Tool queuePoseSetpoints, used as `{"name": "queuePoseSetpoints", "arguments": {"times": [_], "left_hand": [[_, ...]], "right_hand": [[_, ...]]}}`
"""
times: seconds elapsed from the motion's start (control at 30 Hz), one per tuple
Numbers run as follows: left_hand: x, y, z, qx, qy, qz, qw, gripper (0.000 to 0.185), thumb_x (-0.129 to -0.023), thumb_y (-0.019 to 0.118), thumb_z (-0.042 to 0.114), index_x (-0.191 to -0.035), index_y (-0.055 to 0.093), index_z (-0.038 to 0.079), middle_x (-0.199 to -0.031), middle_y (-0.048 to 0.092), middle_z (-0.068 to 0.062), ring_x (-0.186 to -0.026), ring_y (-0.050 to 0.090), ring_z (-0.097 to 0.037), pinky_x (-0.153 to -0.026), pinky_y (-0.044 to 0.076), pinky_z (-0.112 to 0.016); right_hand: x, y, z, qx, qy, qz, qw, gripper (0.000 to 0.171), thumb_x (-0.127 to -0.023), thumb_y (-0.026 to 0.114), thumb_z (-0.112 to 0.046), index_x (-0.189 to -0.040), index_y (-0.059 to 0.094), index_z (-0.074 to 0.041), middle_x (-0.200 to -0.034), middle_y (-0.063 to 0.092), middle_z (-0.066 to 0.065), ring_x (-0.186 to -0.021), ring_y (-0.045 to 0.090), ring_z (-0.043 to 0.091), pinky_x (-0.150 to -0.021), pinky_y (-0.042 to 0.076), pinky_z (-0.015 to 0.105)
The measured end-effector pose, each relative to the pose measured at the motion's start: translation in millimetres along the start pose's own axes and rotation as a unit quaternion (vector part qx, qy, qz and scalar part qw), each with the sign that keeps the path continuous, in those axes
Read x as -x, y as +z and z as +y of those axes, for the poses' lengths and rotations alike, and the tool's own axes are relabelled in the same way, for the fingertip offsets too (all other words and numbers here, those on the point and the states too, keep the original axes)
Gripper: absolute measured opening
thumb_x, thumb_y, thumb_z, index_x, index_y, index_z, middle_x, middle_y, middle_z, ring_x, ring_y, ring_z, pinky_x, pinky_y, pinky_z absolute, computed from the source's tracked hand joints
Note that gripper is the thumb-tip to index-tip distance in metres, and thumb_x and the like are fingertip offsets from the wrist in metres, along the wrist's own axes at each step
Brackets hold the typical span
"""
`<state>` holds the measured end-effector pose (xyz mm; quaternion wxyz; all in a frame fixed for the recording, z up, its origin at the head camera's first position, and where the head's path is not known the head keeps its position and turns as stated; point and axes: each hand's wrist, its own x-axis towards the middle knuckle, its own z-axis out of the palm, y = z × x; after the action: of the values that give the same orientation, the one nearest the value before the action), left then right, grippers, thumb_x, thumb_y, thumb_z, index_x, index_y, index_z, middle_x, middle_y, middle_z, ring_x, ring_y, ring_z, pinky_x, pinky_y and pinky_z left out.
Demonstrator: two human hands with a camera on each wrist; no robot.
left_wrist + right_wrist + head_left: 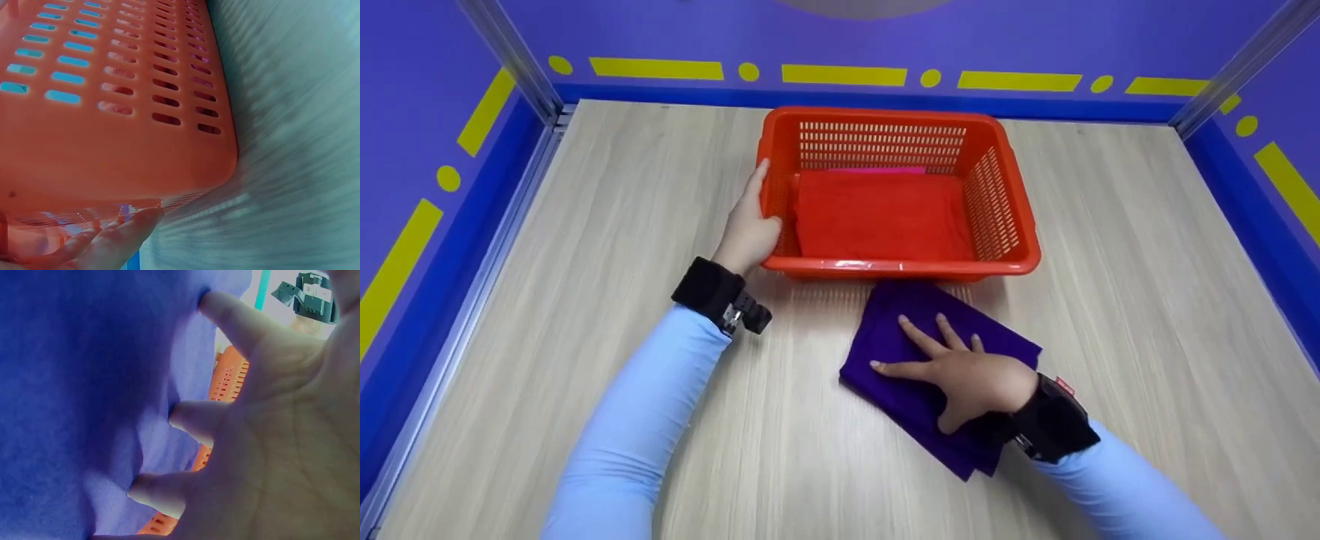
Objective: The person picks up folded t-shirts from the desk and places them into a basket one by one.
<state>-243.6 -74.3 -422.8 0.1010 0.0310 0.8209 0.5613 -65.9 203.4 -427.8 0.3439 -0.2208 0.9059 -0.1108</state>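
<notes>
A red plastic basket (pixel 896 268) with slotted walls stands at the back of the table. My left hand (pixel 748 229) grips its left side, thumb at the rim and fingers along the outer wall; in the left wrist view fingers (pixel 121 239) show by the basket wall (pixel 124 163). A folded red cloth (pixel 881 214) lies inside, with a strip of pink cloth (pixel 885 170) showing behind it. In front of the basket, a folded purple cloth (pixel 885 337) lies at an angle. My right hand (pixel 971 379) presses on it with spread fingers; the fingertips dent the fabric in the right wrist view.
The pale wood-patterned table (pixel 750 450) is bounded by a blue-purple back wall (pixel 660 34) with yellow marks and by side walls. Metal posts (pixel 521 60) rise at the back corners. The purple cloth's far corner reaches the basket's front edge.
</notes>
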Motion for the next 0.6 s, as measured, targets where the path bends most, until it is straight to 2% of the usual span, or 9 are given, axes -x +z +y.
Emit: {"name": "queuePoseSetpoints", "arguments": {"times": [0.3, 0.43, 0.6], "left_hand": [[-1.3, 0.2, -2.3, 0.003, 0.007, 0.001, 1.0000, 0.087, -0.091, 0.040, -0.012, -0.165, 0.011, 0.025, -0.167, 0.022, -0.003, -0.147, 0.029, -0.019, -0.121, 0.024, -0.039], [-1.7, 0.1, -2.3, 0.001, 0.015, 0.004, 0.9999, 0.088, -0.090, 0.040, -0.013, -0.165, 0.012, 0.023, -0.167, 0.022, -0.004, -0.147, 0.028, -0.019, -0.121, 0.023, -0.038], [-0.7, 0.8, -1.5, 0.003, 0.016, 0.003, 0.9999, 0.088, -0.090, 0.041, -0.013, -0.165, 0.012, 0.023, -0.167, 0.023, -0.004, -0.146, 0.030, -0.020, -0.120, 0.026, -0.039]], "right_hand": [[-20.0, -13.9, -8.0, 0.027, -0.024, -0.034, 0.999, 0.108, -0.074, 0.085, -0.003, -0.150, 0.033, -0.060, -0.170, -0.010, 0.000, -0.149, -0.014, 0.048, -0.108, 0.003, 0.080], [-28.1, -19.7, -11.6, 0.037, -0.051, -0.047, 0.997, 0.106, -0.075, 0.084, -0.001, -0.149, 0.035, -0.059, -0.170, -0.012, -0.004, -0.150, -0.015, 0.047, -0.110, 0.002, 0.079], [-40.9, -23.7, -18.3, 0.039, -0.090, -0.049, 0.994, 0.100, -0.077, 0.078, 0.003, -0.146, 0.041, -0.060, -0.170, -0.008, -0.009, -0.150, -0.017, 0.043, -0.111, -0.002, 0.077]]}}
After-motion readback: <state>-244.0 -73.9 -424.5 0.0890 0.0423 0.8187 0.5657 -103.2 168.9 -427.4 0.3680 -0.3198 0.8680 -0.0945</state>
